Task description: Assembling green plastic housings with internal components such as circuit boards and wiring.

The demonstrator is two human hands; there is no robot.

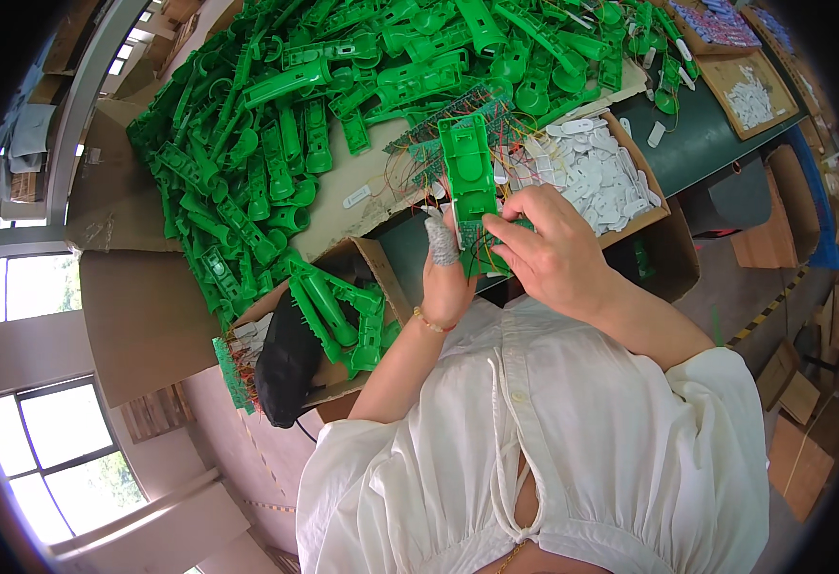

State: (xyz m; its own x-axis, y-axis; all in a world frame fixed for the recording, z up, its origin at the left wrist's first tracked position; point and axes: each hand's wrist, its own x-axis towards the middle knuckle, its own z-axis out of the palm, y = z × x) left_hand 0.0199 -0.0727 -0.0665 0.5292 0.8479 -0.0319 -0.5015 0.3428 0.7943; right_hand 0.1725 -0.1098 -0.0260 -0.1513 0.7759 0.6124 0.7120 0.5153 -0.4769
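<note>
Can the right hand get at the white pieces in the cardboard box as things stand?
Probably yes. The right hand is just beside the cardboard box, whose open top leaves the white pieces exposed. But its fingers are on the green housing that the left hand supports.

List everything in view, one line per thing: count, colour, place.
green plastic shell: one, green, held upright between both hands
wired circuit boards: several, green with thin coloured wires, behind the held shell
green plastic parts: a large heap, green, across the table
white plastic pieces: many, white, in an open cardboard box to the right
cardboard box: one, brown, lower left, holding green parts
black bag: one, black, beside that box
left hand: taped thumb, gripping the shell
right hand: fingers on the wires at the shell's base
</note>
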